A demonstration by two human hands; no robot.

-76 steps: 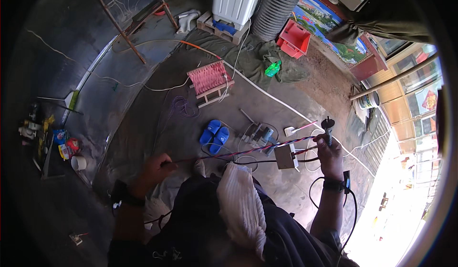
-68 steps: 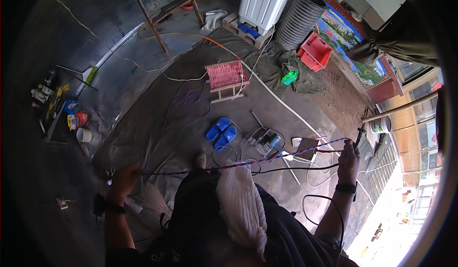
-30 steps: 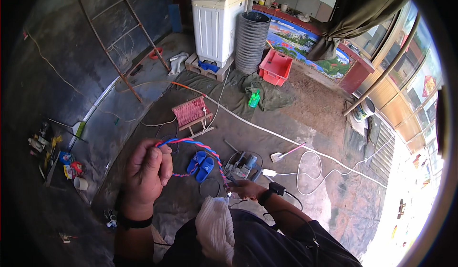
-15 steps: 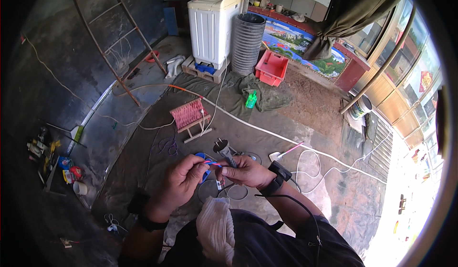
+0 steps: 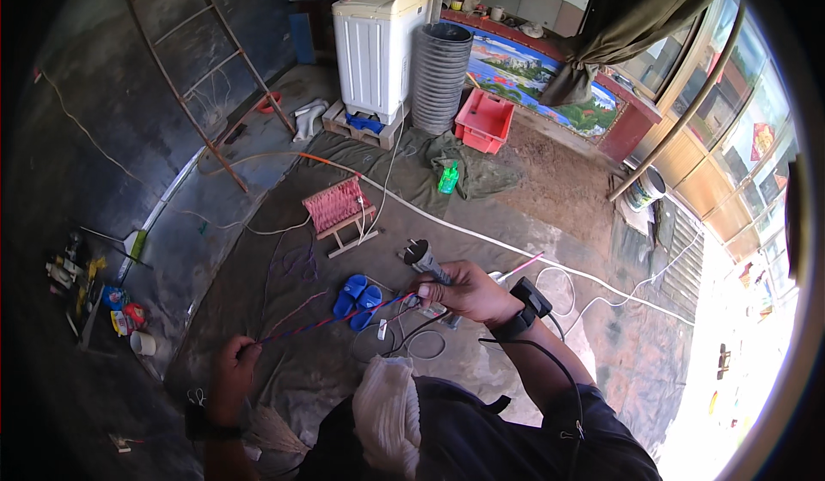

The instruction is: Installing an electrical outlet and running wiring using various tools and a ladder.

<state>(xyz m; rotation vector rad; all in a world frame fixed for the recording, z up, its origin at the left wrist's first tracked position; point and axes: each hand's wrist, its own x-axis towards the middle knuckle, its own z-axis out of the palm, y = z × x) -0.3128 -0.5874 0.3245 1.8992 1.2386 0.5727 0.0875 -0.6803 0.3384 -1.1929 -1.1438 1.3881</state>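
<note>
Hands are set well apart low in the frame, with a twisted red-and-blue wire (image 5: pixel 331 319) stretched taut between them. The person's left hand (image 5: pixel 234 376), at the lower left, is closed in a fist around one end of that wire. The right hand (image 5: pixel 468 290), just right of centre, is curled shut around the grey handle of a tool with a dark round head (image 5: pixel 418 254) that pokes up and to the left out of the fist; the wire's other end runs into the same grip, and a black band sits on the wrist. Thin black cable (image 5: pixel 412 339) loops on the grey tarpaulin floor (image 5: pixel 559 197) just beneath that hand. A pair of bright blue sandals (image 5: pixel 359 295) lies under the middle of the wire. Higher up, left of centre, stands a small wooden stool with a pink woven seat (image 5: pixel 337 207), and a long white cable (image 5: pixel 516 251) crosses the ground behind it. At the top centre sit a white washing machine (image 5: pixel 378 47) and a dark ribbed barrel (image 5: pixel 440 77), with a red plastic crate (image 5: pixel 485 120) to their right. A wooden ladder (image 5: pixel 206 77) leans in the upper left.
</note>
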